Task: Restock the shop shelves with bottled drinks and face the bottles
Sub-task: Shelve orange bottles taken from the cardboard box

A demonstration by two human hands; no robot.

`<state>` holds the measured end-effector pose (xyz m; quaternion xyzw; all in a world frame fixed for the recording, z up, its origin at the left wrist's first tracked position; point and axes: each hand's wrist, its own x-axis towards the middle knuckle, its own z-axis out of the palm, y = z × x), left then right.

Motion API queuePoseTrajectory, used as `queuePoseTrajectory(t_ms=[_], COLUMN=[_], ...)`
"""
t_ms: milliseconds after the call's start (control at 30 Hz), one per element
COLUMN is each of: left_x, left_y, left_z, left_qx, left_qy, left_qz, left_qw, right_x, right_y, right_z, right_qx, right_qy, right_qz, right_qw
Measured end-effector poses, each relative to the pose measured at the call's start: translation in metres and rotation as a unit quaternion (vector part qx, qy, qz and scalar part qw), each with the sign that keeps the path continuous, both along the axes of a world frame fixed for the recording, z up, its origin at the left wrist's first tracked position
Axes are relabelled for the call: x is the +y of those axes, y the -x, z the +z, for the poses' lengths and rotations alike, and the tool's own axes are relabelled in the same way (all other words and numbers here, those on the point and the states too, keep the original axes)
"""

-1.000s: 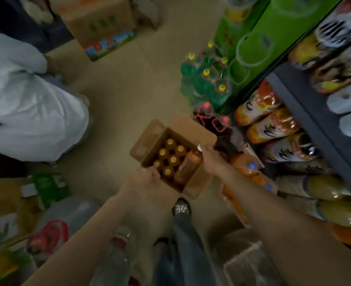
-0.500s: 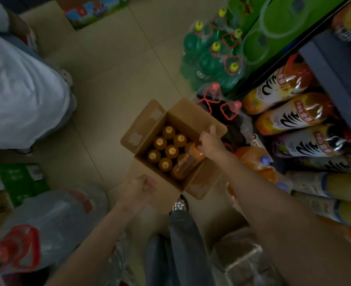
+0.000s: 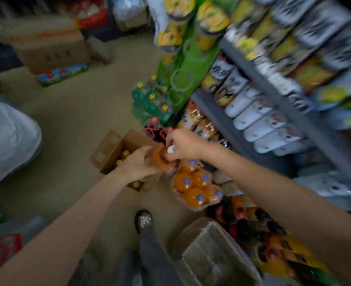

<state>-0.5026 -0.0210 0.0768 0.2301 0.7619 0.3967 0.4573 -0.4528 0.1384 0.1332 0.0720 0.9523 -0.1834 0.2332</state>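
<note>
Head view: both hands hold one orange bottle (image 3: 161, 159) above the open carton (image 3: 112, 153). Left hand (image 3: 136, 165) wraps its body; right hand (image 3: 181, 146) pinches the white cap (image 3: 171, 149).

Open floor (image 3: 71, 129): bare tan tiles left of and beyond the open box, the widest free stretch.
Open box (image 3: 117, 150): flaps raised, capped bottles inside; both hands (image 3: 138, 165) meet over its right edge.
Right of box: orange bottle pack (image 3: 195, 186), dark bottles (image 3: 156, 129) and green bottle pack (image 3: 152, 102) crowd the shelf foot.
Shelves (image 3: 242, 112): rows packed tight with bottles.
Left: a person in white (image 3: 7, 137) borders the floor.
Far side: carton (image 3: 48, 48).
Near foot: wrapped case (image 3: 211, 254), shoe (image 3: 143, 220).
</note>
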Motion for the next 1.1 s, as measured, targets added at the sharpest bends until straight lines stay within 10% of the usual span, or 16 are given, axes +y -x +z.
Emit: queuePoseTrajectory(t_ms=[200, 333, 433, 600, 800, 1100], left_x=[0.055, 0.109, 0.146, 0.204, 0.269, 0.353], left_y=[-0.057, -0.123, -0.180, -0.289, -0.469, -0.626], left_z=[0.161, 0.249, 0.299, 0.366, 0.402, 0.417], left_qx=[0.097, 0.080, 0.033, 0.110, 0.170, 0.311], left_qy=[-0.091, -0.161, -0.175, -0.235, -0.328, -0.306], left_qz=[-0.173, -0.205, -0.241, -0.328, -0.412, -0.407], left_qw=[0.976, 0.962, 0.954, 0.908, 0.833, 0.802], right_x=[0.049, 0.074, 0.086, 0.086, 0.122, 0.214], right_y=[-0.092, -0.187, -0.269, -0.406, -0.578, -0.788], right_z=[0.261, 0.339, 0.367, 0.372, 0.373, 0.378], right_qx=[0.145, 0.334, 0.372, 0.319, 0.453, 0.430], right_qy=[-0.003, 0.048, 0.134, 0.172, 0.008, -0.207], right_qz=[-0.145, -0.324, -0.426, -0.478, -0.525, -0.666], right_qw=[0.979, 0.884, 0.814, 0.800, 0.720, 0.573])
